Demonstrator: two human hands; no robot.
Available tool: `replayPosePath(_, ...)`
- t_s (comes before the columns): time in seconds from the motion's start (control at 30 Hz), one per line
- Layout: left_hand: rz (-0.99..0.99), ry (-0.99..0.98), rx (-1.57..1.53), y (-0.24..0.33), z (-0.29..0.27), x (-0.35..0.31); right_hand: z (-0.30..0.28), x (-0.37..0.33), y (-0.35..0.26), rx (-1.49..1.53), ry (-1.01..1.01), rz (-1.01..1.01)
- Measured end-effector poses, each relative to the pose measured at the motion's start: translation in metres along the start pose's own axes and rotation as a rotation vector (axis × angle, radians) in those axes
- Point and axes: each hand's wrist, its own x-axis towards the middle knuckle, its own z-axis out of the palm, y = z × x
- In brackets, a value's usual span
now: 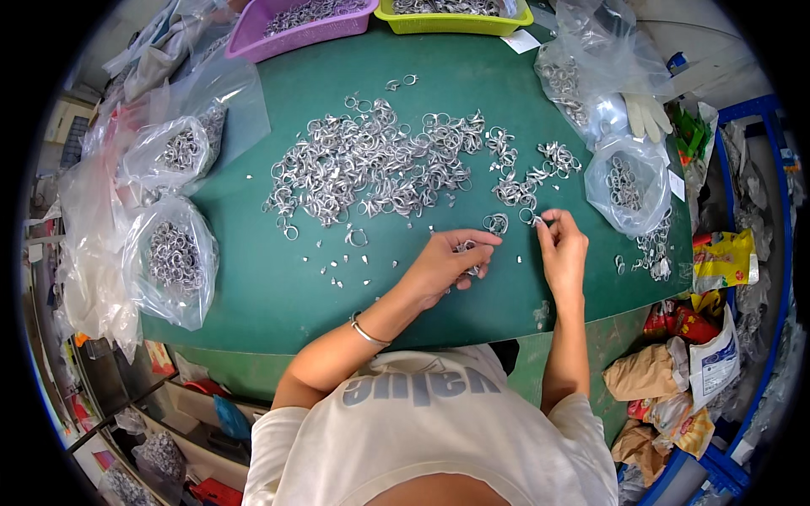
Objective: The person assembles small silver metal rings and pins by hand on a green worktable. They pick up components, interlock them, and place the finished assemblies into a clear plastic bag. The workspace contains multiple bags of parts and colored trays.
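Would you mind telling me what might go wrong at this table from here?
The left hand cups several rings, so one might slip out. Tiny silvery bits lie just below the large ring pile and could get mixed in. Loose pieces beside the open right-hand bag lie near the table's edge, where a nudge might drop some.

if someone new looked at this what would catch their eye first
Probably the big heap of silvery rings spread across the middle of the green tabletop. Next come the purple basket and the yellow-green basket at the far edge, both holding more silvery pieces. Nearer the person, the left grip holds a small bunch of rings, while the right grip has a ring at its fingertips.
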Motion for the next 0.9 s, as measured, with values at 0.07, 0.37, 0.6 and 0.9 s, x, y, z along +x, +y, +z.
replayPosePath(0.07, -0.031, -0.011, -0.084, -0.006, 0.005, -0.002, 0.01, 0.004, -0.003, -0.071, 0.03, -0.032)
replayPosePath(0.37, -0.114, -0.103, -0.385, -0.013, 0.004, -0.01, -0.006, -0.015, -0.026, 0.638, -0.198, 0.15)
replayPosePath(0.6, -0.252, -0.148, -0.646, -0.021, -0.007, -0.006, -0.015, -0.028, -0.069, 0.441, -0.34, -0.262)
replayPosePath(0.9, -0.092, -0.112, -0.463, -0.032, -0.006, -0.012, 0.002, 0.034, -0.031, 0.151, 0.074, -0.343)
